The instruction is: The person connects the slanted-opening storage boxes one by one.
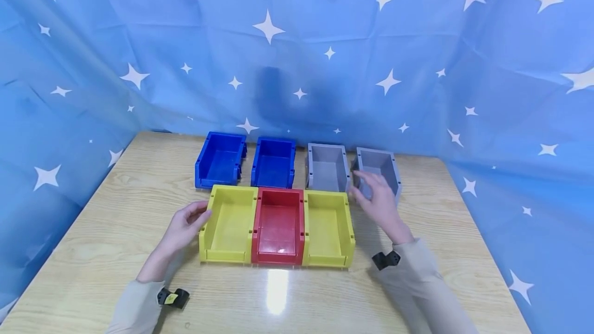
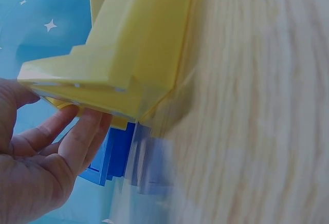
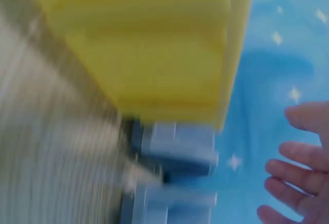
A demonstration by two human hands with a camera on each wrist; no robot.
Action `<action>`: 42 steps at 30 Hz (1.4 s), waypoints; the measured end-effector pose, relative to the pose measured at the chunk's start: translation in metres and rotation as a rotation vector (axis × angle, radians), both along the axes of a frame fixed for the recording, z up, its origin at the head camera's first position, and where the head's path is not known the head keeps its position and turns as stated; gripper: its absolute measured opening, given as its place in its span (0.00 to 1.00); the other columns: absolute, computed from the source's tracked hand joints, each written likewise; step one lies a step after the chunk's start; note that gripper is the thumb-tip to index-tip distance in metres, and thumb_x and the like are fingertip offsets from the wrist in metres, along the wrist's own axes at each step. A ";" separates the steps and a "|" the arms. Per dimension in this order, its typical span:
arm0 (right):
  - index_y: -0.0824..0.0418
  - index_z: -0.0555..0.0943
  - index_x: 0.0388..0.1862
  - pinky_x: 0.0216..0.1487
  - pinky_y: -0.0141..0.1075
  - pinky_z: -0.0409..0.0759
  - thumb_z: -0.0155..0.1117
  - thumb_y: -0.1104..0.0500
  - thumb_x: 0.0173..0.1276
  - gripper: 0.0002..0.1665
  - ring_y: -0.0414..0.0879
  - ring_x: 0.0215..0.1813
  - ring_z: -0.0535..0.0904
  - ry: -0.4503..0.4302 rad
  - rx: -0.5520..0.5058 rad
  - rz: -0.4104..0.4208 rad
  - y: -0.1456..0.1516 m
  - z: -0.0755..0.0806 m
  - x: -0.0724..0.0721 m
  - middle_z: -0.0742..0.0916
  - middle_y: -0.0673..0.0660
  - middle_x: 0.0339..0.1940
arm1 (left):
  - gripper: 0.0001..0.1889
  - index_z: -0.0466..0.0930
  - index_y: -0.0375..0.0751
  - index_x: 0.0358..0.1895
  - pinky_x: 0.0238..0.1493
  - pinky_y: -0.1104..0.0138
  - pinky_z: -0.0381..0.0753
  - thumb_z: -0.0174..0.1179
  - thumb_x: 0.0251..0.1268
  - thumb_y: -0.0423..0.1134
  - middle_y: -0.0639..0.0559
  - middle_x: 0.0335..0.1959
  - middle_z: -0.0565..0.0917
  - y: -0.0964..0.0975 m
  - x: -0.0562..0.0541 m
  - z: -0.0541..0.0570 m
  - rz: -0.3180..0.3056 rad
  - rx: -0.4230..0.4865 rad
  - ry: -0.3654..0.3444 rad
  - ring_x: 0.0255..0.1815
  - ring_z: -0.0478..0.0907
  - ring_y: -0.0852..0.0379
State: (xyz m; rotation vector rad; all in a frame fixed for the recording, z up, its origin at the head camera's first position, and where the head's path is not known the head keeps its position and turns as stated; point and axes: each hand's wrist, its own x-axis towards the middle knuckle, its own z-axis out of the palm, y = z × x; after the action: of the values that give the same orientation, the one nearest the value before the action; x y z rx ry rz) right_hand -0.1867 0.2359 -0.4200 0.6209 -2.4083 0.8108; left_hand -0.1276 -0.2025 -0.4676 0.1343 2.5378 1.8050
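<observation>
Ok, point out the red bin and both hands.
Red bin (image 1: pixel 277 227), head view: inner floor.
Left hand (image 1: pixel 183 228), head view: back of the hand.
Right hand (image 1: pixel 382 206), head view: back of the hand.

No txt, nos. or brands I can read in any view; my L wrist cam (image 1: pixel 180 299) has a small yellow patch (image 1: pixel 171 298), too small to tell if anything's printed on it; no legible lettering on my R wrist cam (image 1: pixel 386 260) either; ditto the yellow bins (image 1: pixel 229 226), red bin (image 1: pixel 277 226), blue bins (image 1: pixel 273 165) & grey bins (image 1: pixel 327 169); blue backdrop (image 1: pixel 185 19) has white 4-pt stars (image 1: pixel 268 27), i.e. pattern, no legible wording.
</observation>
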 end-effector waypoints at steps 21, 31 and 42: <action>0.74 0.77 0.51 0.44 0.49 0.75 0.60 0.70 0.64 0.16 0.63 0.50 0.76 -0.180 -0.279 -0.368 0.075 -0.005 -0.042 0.80 0.72 0.47 | 0.18 0.70 0.20 0.56 0.45 0.79 0.74 0.52 0.70 0.33 0.28 0.50 0.76 0.000 0.001 -0.002 0.002 -0.007 0.023 0.43 0.74 0.71; 0.69 0.78 0.54 0.37 0.19 0.69 0.54 0.64 0.70 0.17 0.30 0.37 0.71 -0.408 -0.432 -0.448 0.091 -0.014 -0.059 0.82 0.66 0.49 | 0.18 0.69 0.19 0.55 0.44 0.78 0.75 0.52 0.69 0.32 0.27 0.50 0.76 0.000 0.001 -0.003 -0.006 0.012 0.036 0.44 0.77 0.63; 0.68 0.76 0.58 0.38 0.20 0.72 0.56 0.64 0.68 0.20 0.29 0.36 0.72 -0.556 -0.579 -0.427 0.101 -0.025 -0.066 0.78 0.38 0.33 | 0.18 0.69 0.21 0.56 0.45 0.78 0.75 0.51 0.70 0.33 0.28 0.51 0.76 0.001 0.002 -0.001 0.000 0.010 0.010 0.50 0.75 0.39</action>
State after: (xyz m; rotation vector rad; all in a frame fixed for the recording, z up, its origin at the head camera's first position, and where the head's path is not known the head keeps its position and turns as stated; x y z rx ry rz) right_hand -0.2530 0.3369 -0.4446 -0.3810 -2.4303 1.5347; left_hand -0.1260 -0.2019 -0.4686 0.1441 2.5360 1.8214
